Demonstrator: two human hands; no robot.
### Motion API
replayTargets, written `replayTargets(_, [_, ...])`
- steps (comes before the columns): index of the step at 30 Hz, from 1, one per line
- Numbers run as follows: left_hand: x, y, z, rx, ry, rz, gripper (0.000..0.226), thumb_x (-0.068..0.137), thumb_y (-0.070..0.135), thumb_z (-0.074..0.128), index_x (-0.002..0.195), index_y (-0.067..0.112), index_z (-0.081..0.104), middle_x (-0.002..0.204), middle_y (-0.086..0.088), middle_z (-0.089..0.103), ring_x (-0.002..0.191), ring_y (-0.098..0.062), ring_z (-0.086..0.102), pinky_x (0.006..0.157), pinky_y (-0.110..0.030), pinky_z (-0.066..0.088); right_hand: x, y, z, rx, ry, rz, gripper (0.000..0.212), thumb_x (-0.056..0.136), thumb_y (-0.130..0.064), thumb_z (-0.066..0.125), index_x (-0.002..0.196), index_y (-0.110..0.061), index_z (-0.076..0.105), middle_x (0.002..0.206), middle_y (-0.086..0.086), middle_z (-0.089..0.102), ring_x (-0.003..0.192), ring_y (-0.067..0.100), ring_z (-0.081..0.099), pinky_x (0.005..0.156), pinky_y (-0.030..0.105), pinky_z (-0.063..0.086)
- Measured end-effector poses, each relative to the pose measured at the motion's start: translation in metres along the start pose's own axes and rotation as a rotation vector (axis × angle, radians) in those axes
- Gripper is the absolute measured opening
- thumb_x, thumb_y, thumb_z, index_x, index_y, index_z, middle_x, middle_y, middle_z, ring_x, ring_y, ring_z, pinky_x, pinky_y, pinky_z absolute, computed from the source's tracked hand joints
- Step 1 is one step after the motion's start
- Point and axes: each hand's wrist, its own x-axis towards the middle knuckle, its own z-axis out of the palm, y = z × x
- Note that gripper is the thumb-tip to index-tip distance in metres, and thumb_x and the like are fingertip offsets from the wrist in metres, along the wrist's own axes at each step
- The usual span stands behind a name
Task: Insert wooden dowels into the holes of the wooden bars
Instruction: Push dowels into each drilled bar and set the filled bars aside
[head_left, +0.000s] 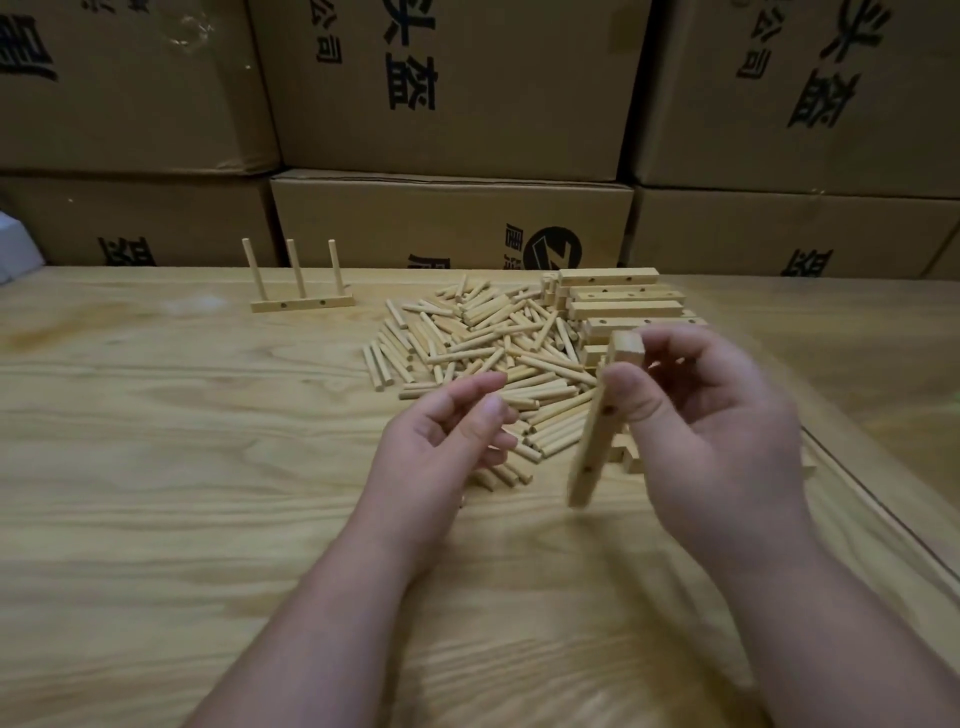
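Note:
My right hand (711, 415) grips a wooden bar (597, 426) near its upper end; the bar hangs tilted above the table, with holes showing along its side. My left hand (441, 441) hovers just left of it, palm up, fingers loosely curled and holding nothing. Behind both hands lies a heap of loose wooden dowels (483, 348). A stack of drilled wooden bars (623, 301) sits at the heap's right. At the back left a finished bar (301, 302) stands on the table with three dowels upright in it.
The work surface is a light wooden table (182, 467); a seam or edge runs diagonally at the right. Stacked cardboard boxes (452, 218) wall off the back. A white object (15, 244) shows at the far left edge.

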Motion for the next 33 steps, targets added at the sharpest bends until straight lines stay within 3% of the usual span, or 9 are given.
replayTargets(5, [-0.002,0.003,0.001,0.075,-0.118,0.011,0.042,0.085,0.051,0.065,0.111,0.020,0.077,0.088,0.002,0.074,0.064,-0.008,0.057,0.053,-0.017,0.042,-0.005,0.005,0.035,0.324,0.050,0.228,0.028,0.077,-0.034,0.075,0.101,-0.020,0.069,0.086,0.000,0.075,0.068,0.013,0.072,0.055,0.023,0.057])
replayTargets(8, [-0.003,0.008,-0.003,0.180,0.011,-0.017,0.032,0.091,0.051,0.063,0.086,0.025,0.081,0.068,0.006,0.068,0.055,-0.003,0.054,0.052,-0.015,0.043,-0.004,0.019,0.049,0.350,0.029,0.258,0.022,0.089,-0.032,0.068,0.107,-0.019,0.068,0.091,0.000,0.074,0.076,0.019,0.074,0.056,0.028,0.059])
replayTargets(12, [0.004,0.016,-0.016,-0.067,0.346,-0.112,0.038,0.101,0.044,0.056,0.082,0.022,0.081,0.070,0.002,0.072,0.058,-0.010,0.064,0.054,-0.024,0.049,-0.018,0.043,0.058,-0.270,-0.220,-0.128,0.012,0.092,-0.017,0.069,0.101,-0.024,0.073,0.093,-0.014,0.067,0.091,0.004,0.063,0.077,0.017,0.050])
replayTargets(15, [0.011,0.022,-0.025,-0.389,0.528,-0.149,0.037,0.102,0.041,0.054,0.084,0.014,0.072,0.062,0.002,0.062,0.043,-0.010,0.053,0.042,-0.020,0.040,-0.027,0.044,0.072,-0.562,-0.511,-0.271,0.018,0.089,-0.031,0.067,0.104,-0.026,0.075,0.097,-0.012,0.062,0.098,0.011,0.055,0.087,0.034,0.048])
replayTargets(17, [0.015,0.023,-0.031,-0.500,0.588,-0.160,0.032,0.102,0.041,0.053,0.085,0.017,0.066,0.061,0.002,0.054,0.038,-0.009,0.043,0.035,-0.019,0.034,-0.028,0.042,0.078,-0.690,-0.550,-0.264,0.024,0.089,-0.043,0.061,0.104,-0.031,0.075,0.096,-0.015,0.057,0.099,0.012,0.052,0.087,0.038,0.046])
replayTargets(21, [0.016,0.023,-0.035,-0.545,0.598,-0.177,0.029,0.101,0.043,0.054,0.092,0.018,0.066,0.064,0.004,0.052,0.040,-0.009,0.040,0.035,-0.020,0.032,-0.025,0.045,0.077,-0.823,-0.494,-0.187,0.030,0.085,-0.055,0.059,0.095,-0.033,0.075,0.093,-0.017,0.050,0.100,0.012,0.047,0.087,0.035,0.034])
replayTargets(27, [0.015,0.019,-0.031,-0.475,0.565,-0.161,0.031,0.102,0.041,0.053,0.088,0.017,0.067,0.062,0.003,0.054,0.041,-0.010,0.043,0.037,-0.021,0.036,-0.024,0.046,0.076,-0.893,-0.425,-0.117,0.011,0.083,-0.040,0.066,0.083,-0.033,0.074,0.092,-0.018,0.048,0.099,0.010,0.044,0.082,0.031,0.015])
replayTargets(30, [0.014,0.016,-0.028,-0.378,0.537,-0.134,0.033,0.103,0.039,0.051,0.091,0.014,0.070,0.064,0.000,0.057,0.045,-0.014,0.047,0.042,-0.025,0.040,-0.016,0.046,0.070,-0.779,-0.299,-0.069,0.003,0.083,-0.035,0.066,0.082,-0.033,0.067,0.093,-0.020,0.055,0.098,0.006,0.047,0.086,0.030,0.020])
replayTargets(33, [0.013,0.012,-0.027,-0.267,0.476,-0.146,0.035,0.103,0.040,0.051,0.096,0.015,0.074,0.069,0.001,0.063,0.053,-0.013,0.055,0.054,-0.028,0.045,-0.007,0.048,0.055,-0.463,-0.162,-0.010,0.010,0.090,-0.025,0.067,0.088,-0.035,0.063,0.085,-0.023,0.061,0.085,0.000,0.056,0.083,0.022,0.040])
